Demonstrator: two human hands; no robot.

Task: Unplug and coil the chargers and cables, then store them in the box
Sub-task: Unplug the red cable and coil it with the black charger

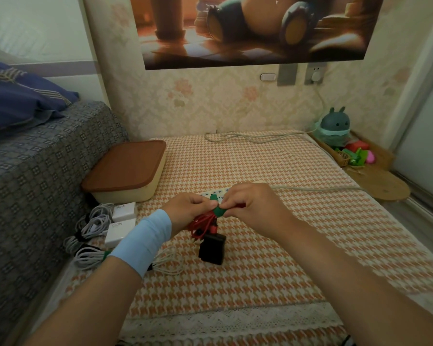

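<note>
Grip: left hand [188, 208] has its fingers curled round the bundled red cable [202, 224]; right hand [250, 206] pinches the green tie [219, 211] at the top of the bundle, fingertips of both hands nearly meeting.
Task's thing: the red cable is held just above the houndstooth tablecloth [273, 258], with its black charger [212, 248] below the hands, at or just above the cloth.
Step in hand: by the look of it, binding the coiled red cable with the tie.
Already bundled: two white chargers [124, 211] with tied white cables [90, 255] lie at the left edge, beside the box [125, 194].
Box: its brown lid [128, 166] is on, so nothing is stored yet.
Next move: probably closing the tie snugly while the left hand keeps the loops together, then lifting the lid and placing the bundles inside.
Left to unplug: a grey cord [310, 188] runs off behind the right hand, and a white plug [316, 75] sits in the wall socket.
Writing: "90W" on the farther white charger; the nearer one [120, 232] bears letters that look like "GaN". No brand can be read on the black charger.
</note>
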